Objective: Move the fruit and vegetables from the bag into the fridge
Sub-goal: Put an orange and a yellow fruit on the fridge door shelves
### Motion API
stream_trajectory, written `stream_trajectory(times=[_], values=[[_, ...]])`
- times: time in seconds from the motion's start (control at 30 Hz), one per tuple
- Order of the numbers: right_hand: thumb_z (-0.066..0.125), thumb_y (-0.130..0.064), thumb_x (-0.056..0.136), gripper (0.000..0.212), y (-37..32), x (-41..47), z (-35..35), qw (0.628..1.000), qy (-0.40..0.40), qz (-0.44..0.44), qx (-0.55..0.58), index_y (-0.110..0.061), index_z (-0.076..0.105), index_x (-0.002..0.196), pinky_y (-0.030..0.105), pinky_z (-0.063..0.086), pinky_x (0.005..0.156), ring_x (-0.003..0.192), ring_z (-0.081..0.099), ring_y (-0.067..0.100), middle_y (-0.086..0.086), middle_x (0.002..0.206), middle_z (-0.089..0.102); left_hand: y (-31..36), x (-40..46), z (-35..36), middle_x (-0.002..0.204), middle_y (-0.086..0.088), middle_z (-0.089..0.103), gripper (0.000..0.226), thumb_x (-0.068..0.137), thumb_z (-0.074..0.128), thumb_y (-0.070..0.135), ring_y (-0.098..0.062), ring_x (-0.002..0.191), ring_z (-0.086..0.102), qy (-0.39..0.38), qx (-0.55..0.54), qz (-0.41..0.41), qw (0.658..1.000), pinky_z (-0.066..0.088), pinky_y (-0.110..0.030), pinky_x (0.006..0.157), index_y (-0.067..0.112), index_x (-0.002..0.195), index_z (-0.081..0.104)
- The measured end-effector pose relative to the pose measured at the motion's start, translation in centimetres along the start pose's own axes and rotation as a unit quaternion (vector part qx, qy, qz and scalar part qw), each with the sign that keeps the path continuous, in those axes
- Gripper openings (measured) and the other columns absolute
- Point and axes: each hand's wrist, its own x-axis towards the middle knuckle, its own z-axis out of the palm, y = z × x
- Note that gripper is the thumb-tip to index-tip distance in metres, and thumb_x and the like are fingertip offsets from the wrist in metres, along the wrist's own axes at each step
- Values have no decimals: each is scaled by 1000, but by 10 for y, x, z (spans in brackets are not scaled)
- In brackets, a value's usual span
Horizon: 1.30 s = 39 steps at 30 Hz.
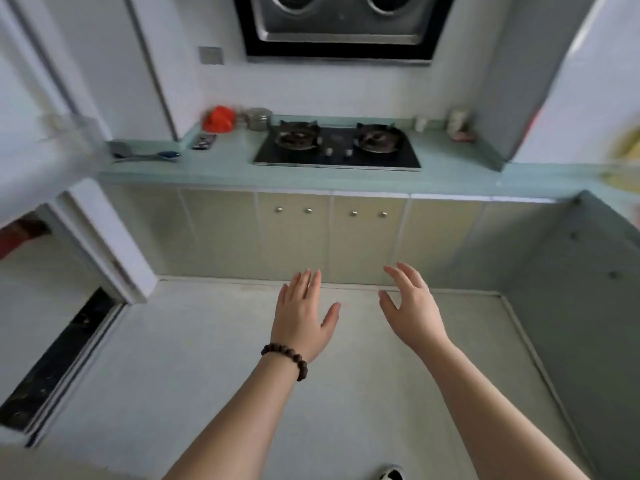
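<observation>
You are holding both hands out in front of you over the floor [214, 358], and both are holding nothing. Your left hand [300, 315] is lying flat in the air with its fingers [306, 280] straight and close together, released, and a bead bracelet [287, 356] is sitting on its wrist. Your right hand [412, 306] is just beside it, apart from it, with its fingers [403, 273] spread and a little bent, also released.

The floor under your hands is giving wide open room. It is ending ahead at the cabinet doors [329, 233] below the tabletop [221, 168]. On the right it is ending at a grey wall [581, 306] that is running toward you. On the left a white door edge [104, 237] is standing out into the room, with a dark strip [59, 362] at the floor beside it.

The stove [337, 147] is lying in the middle of the tabletop, close to its front edge, under the hood [341, 26]. Something red [219, 118] is sitting at the back left of the tabletop, beside a jar [258, 118]; it is too blurred to tell whether it is the bag. No fruit or vegetables are showing clearly; there is only a blurred yellow shape [628, 161] at the right edge. The tip of a shoe [391, 473] is showing at the bottom edge.
</observation>
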Motion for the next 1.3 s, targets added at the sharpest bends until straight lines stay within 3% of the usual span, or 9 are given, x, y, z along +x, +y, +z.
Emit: stream_trajectory(times=[0.1,0.37,0.67,0.8,0.93,1.3], values=[[55,-26,90,48,51,2,-33,998,41,51,-21,-24,43,137,33,36,103,139,27,17,-3,152,29,42,30,36,154,-5,28,70,91,36,52,-23,144,19,-43,-16,48,998,15,-39,117,13,147,25],[55,-21,90,47,202,28,-131,971,135,191,-52,-21,44,136,32,31,107,139,27,18,0,152,30,199,134,140,153,-7,30,74,85,33,54,-23,143,21,-108,-51,166,979,20,-42,115,12,146,29],[52,-22,90,45,327,63,-228,933,211,287,-53,-26,45,134,27,34,99,137,29,14,-6,152,29,372,216,224,153,-11,29,73,85,36,53,-25,143,21,-157,-105,258,948,19,-41,116,12,146,30],[54,-22,90,43,367,71,-250,914,236,326,-56,-25,47,133,25,32,99,136,32,16,-4,151,31,418,237,255,154,-11,27,73,86,36,54,-24,144,18,-185,-117,292,931,17,-39,117,14,147,28],[54,-22,89,43,404,86,-262,895,253,363,-50,-25,48,131,27,33,100,135,33,18,-4,150,31,456,268,291,154,-9,28,84,78,20,64,-23,144,17,-198,-125,321,918,16,-37,117,16,147,29],[56,-21,89,42,507,219,-304,846,320,423,-52,-24,50,130,30,30,107,138,31,18,-2,150,31,557,423,387,157,-7,19,69,91,37,53,-20,145,10,-253,-118,420,864,10,-36,119,19,149,20]])
